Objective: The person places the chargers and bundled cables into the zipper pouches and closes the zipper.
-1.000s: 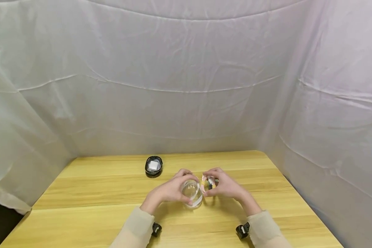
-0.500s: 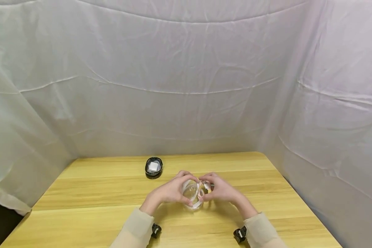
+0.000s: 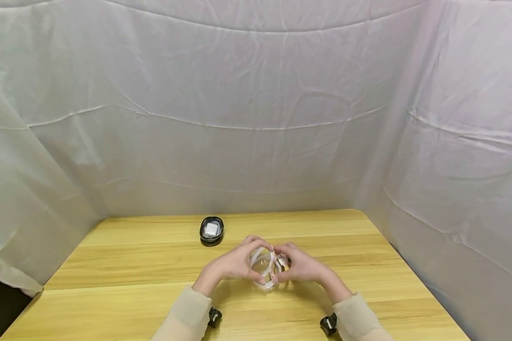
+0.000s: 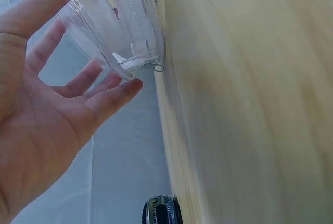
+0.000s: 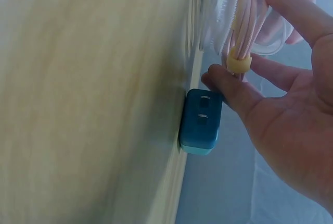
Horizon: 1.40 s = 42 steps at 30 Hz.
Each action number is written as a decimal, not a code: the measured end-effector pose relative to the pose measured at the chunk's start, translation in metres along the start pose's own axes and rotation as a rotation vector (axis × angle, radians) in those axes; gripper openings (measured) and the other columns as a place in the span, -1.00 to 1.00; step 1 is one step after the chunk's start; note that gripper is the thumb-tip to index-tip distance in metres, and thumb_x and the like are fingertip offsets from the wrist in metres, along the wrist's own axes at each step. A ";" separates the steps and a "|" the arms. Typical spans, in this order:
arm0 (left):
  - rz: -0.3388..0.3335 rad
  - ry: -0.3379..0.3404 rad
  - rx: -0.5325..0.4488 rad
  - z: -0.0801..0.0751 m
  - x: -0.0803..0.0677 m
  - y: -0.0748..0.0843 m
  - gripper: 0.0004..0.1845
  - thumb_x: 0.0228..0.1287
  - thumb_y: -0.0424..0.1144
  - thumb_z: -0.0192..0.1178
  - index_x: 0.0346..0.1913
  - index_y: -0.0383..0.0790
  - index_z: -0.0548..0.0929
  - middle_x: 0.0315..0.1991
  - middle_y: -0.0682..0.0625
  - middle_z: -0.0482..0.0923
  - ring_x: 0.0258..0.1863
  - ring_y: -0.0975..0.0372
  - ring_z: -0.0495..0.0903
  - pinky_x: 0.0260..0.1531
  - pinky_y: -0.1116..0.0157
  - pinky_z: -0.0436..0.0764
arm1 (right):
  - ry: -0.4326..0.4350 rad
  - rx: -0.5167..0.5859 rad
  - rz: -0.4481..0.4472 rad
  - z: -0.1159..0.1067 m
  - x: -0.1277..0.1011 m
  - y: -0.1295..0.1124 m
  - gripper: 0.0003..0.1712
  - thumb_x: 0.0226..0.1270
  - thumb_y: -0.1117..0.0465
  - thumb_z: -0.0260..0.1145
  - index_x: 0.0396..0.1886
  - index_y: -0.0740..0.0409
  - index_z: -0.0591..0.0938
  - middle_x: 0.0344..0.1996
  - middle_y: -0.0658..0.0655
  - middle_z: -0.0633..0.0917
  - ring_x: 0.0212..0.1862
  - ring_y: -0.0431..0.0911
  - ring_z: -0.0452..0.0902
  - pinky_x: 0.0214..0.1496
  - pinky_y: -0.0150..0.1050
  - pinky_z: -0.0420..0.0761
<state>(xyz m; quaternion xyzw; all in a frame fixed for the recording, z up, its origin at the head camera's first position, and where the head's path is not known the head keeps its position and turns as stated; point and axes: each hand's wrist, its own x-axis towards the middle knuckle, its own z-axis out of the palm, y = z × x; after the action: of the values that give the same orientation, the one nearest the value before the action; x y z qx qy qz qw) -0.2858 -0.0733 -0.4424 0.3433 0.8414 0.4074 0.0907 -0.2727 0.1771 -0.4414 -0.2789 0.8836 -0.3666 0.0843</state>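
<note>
The table (image 3: 123, 265) carries a black case (image 3: 211, 229) near its far edge, well apart from the hands. At its middle, the left hand (image 3: 234, 263) curls round a clear cup (image 3: 261, 265) tipped on its side. The right hand (image 3: 302, 266) pinches a coiled cable (image 5: 243, 28), banded in yellow, at the cup's mouth. The cable seems to be going into the cup; the next move calls for a steady cup and a push inward.

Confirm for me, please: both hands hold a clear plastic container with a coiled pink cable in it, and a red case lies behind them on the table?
Not quite: the case is black, not red, as the head view shows. The rest holds: the left hand and right hand hold the clear container with the coiled pink cable.
</note>
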 end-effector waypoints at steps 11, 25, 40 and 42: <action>0.006 -0.008 -0.016 0.000 -0.001 -0.004 -0.13 -0.11 -0.24 0.68 0.34 0.13 0.51 0.35 0.04 0.31 0.31 -0.05 0.43 0.28 -0.07 0.52 | -0.024 -0.033 0.008 0.003 0.002 0.001 0.09 0.02 0.05 0.68 0.51 0.31 0.38 0.14 0.33 0.48 -0.06 0.02 0.48 -0.03 -0.06 0.62; -0.002 0.000 -0.045 0.000 0.000 -0.005 -0.14 -0.12 -0.24 0.69 0.29 0.14 0.48 0.35 0.00 0.29 0.34 -0.02 0.41 0.28 -0.09 0.53 | -0.052 0.075 -0.024 0.002 0.004 0.000 -0.07 0.15 0.12 0.64 0.43 0.39 0.44 0.06 0.28 0.70 -0.28 -0.10 0.70 -0.32 -0.28 0.70; -0.013 0.015 -0.052 0.001 0.001 -0.003 -0.17 -0.09 -0.22 0.69 0.27 0.13 0.47 0.33 -0.06 0.29 0.38 -0.04 0.40 0.28 -0.11 0.52 | -0.056 0.053 -0.042 0.002 0.004 0.000 -0.10 0.12 0.15 0.65 0.40 0.39 0.47 0.09 0.27 0.66 -0.22 -0.10 0.66 -0.30 -0.30 0.71; -0.009 0.020 -0.050 0.001 0.001 -0.003 -0.18 -0.09 -0.23 0.69 0.27 0.10 0.48 0.33 -0.08 0.30 0.38 -0.06 0.39 0.28 -0.14 0.52 | -0.042 0.042 -0.043 0.002 0.004 0.000 -0.11 0.09 0.15 0.66 0.37 0.38 0.50 0.14 0.29 0.61 -0.22 -0.09 0.63 -0.32 -0.30 0.69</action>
<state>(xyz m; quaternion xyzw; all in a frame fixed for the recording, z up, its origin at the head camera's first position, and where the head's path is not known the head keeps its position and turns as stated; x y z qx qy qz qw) -0.2875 -0.0734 -0.4447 0.3330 0.8333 0.4315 0.0927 -0.2749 0.1734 -0.4427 -0.3038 0.8676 -0.3806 0.1008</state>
